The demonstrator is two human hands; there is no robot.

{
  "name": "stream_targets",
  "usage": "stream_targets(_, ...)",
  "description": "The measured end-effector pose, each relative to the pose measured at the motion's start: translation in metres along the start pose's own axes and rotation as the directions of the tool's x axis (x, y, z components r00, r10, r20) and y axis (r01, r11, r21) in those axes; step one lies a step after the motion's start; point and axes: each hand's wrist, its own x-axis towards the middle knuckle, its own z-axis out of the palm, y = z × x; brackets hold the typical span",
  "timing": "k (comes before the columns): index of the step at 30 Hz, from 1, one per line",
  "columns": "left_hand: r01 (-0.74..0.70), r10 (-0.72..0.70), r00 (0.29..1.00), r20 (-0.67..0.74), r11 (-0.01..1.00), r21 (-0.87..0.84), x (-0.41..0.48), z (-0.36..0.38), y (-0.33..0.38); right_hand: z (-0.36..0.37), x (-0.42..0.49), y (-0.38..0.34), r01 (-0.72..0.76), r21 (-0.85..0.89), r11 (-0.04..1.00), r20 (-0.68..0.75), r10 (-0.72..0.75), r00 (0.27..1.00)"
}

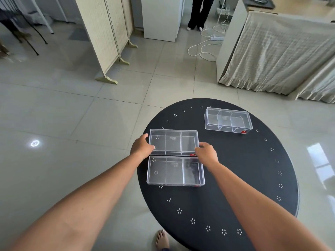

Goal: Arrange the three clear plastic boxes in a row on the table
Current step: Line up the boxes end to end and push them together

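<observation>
Three clear plastic boxes with inner dividers lie on a round black table (235, 178). The middle box (173, 142) sits near the table's left edge, gripped at both short ends: my left hand (142, 147) holds its left end, my right hand (206, 153) its right front corner. Directly in front of it, almost touching, lies the near box (175, 171), with nothing holding it. The far box (228, 121) rests apart at the back right, turned slightly.
The table has a ring of small white dot patterns near its rim. My bare foot (162, 240) shows below the table's front edge. Across the tiled floor stand a folding screen (107, 33), a cloth-draped bench (282, 51), white cables (206, 46), and a person's legs (198, 13).
</observation>
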Motion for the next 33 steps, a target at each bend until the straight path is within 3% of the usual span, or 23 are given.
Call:
stream_targets(3,-0.041,0.048,0.990,-0.133,0.998,0.057,0.001,-0.003,0.017,-0.009,0.005,0.002,-0.038,0.048,0.998,-0.059,0.040,0.997)
stream_targets(6,-0.136,0.134,0.978,-0.162,0.991,0.003,0.002,-0.005,0.042,-0.028,0.018,0.006,-0.055,0.071,0.996,-0.136,0.065,0.989)
stream_targets(11,-0.259,0.257,0.965,-0.053,0.965,-0.044,0.005,0.015,0.092,-0.073,0.045,0.016,-0.040,0.114,0.993,-0.299,0.072,0.951)
stream_targets(17,-0.251,0.259,0.964,0.064,0.962,-0.108,0.018,0.061,0.152,-0.134,0.074,0.031,-0.119,0.068,0.991,-0.476,0.137,0.869)
stream_targets(20,-0.216,0.230,0.967,0.106,0.968,-0.132,0.028,0.089,0.180,-0.160,0.092,0.045,-0.156,0.095,0.983,-0.461,0.182,0.869)
stream_targets(27,-0.092,0.128,0.965,0.229,0.983,-0.160,0.050,0.143,0.217,-0.191,0.129,0.071,-0.153,0.173,0.973,-0.263,0.195,0.945)
stream_targets(33,-0.052,0.084,0.972,0.221,0.988,-0.145,0.064,0.162,0.224,-0.189,0.153,0.076,-0.140,0.222,0.965,-0.211,0.188,0.959)
